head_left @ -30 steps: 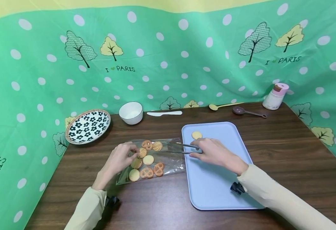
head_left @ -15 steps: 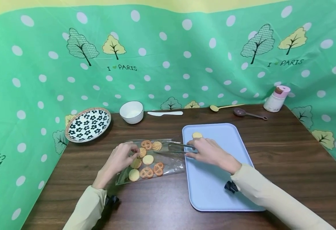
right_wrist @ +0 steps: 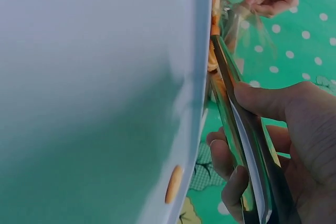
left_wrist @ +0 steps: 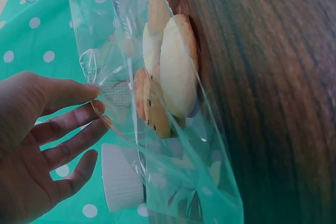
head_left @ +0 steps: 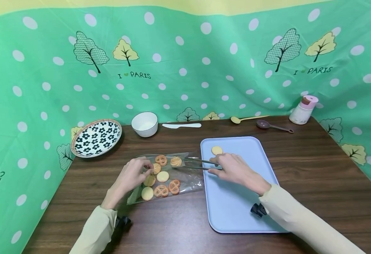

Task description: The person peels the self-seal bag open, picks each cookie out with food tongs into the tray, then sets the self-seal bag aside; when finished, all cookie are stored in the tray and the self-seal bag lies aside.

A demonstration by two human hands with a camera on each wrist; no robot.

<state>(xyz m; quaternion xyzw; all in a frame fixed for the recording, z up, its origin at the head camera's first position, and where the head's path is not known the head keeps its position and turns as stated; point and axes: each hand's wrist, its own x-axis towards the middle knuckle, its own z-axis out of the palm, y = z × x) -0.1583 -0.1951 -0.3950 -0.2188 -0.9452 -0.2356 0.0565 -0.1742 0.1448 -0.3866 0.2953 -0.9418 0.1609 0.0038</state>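
Note:
My left hand (head_left: 134, 173) pinches the film of a clear plastic bag (head_left: 190, 181) between thumb and fingertips, lifting the film in the left wrist view (left_wrist: 118, 77). Inside the bag lie several cookies, among them pretzel-shaped ones (head_left: 161, 191), plain round ones (head_left: 163, 176) and a swirl cookie (head_left: 175, 161). With my right hand (head_left: 237, 171) I grip metal tongs (right_wrist: 252, 135). The tongs' arms reach left into the bag's right end, their tips at the swirl cookie. A round cookie (head_left: 217, 150) rests on the blue tray (head_left: 236, 211) under and behind my right hand.
Along the back stand a flower-patterned plate (head_left: 97, 138), a white bowl (head_left: 144, 124) and a pink-capped shaker (head_left: 303, 110). A white knife (head_left: 182, 125), a yellow spoon (head_left: 236, 120) and a brown spoon (head_left: 263, 123) lie there too. The tray's left edge borders the bag.
My right hand moved left with the tongs, then back right. The swirl cookie has shifted slightly right, away from the pretzel cookie beside it. My left hand stays at the bag.

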